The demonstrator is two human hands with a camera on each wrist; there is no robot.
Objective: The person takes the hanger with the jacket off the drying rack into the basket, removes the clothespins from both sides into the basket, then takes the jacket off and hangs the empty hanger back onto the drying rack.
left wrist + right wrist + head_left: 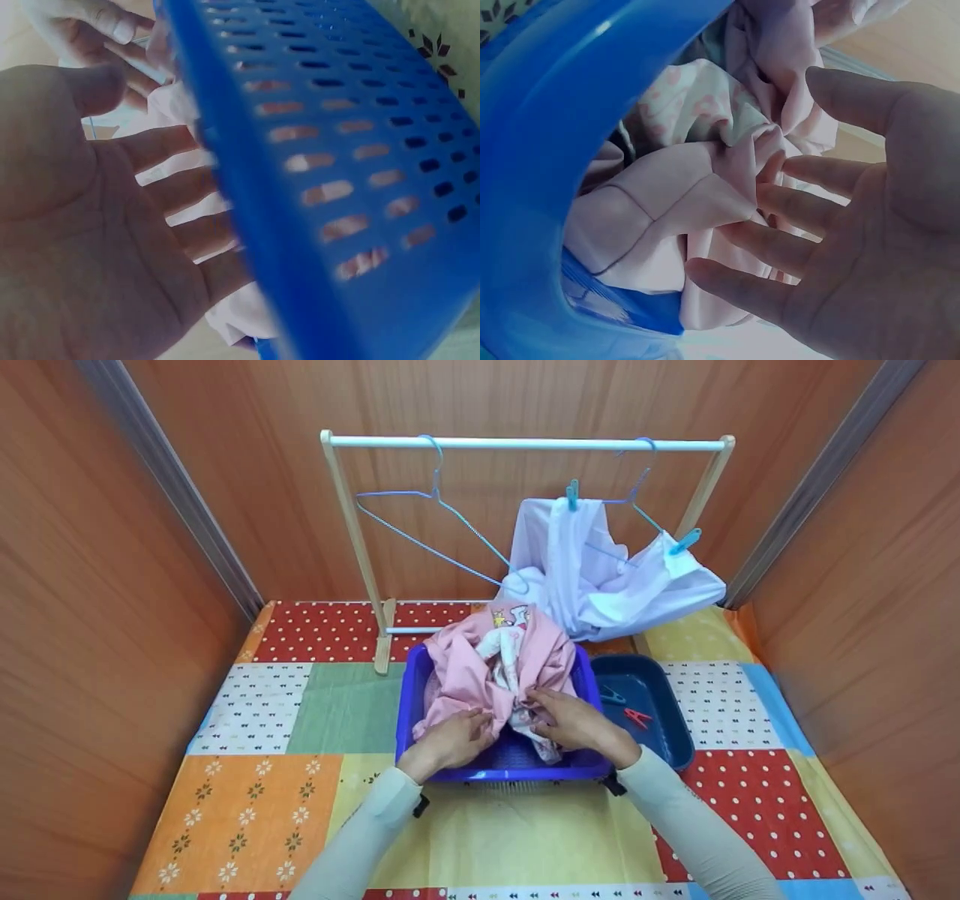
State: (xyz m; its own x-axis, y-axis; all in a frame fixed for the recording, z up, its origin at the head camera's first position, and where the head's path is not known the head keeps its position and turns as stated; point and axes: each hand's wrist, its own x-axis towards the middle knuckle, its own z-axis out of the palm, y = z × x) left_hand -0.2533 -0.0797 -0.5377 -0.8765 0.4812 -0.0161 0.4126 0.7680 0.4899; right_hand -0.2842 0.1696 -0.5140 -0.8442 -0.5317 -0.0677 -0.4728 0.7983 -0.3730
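Note:
In the head view a purple-blue plastic basket (pixel 510 775) holds a bunched pink garment (pixel 461 667) with a small cartoon print. A white cloth with a pink pattern (pixel 510 649) lies among its folds. My left hand (pixel 456 741) reaches over the basket's near left rim, fingertips at the pink fabric. On the other side my right hand (pixel 576 721) touches the garment's right part, its fingers spread and nearly straight in the right wrist view. The left wrist view shows the left fingers (pixel 187 191) extended behind the basket's slotted wall (pixel 315 120), their tips hidden.
Behind stands a drying rack (pixel 525 443) with a bare blue hanger (pixel 435 495) at left. A white garment (pixel 562 562) hangs at right from another hanger, clipped by teal clothespins (pixel 572 495). A dark tray (pixel 660 690) beside the basket holds a red clothespin (pixel 637 717) and a teal one.

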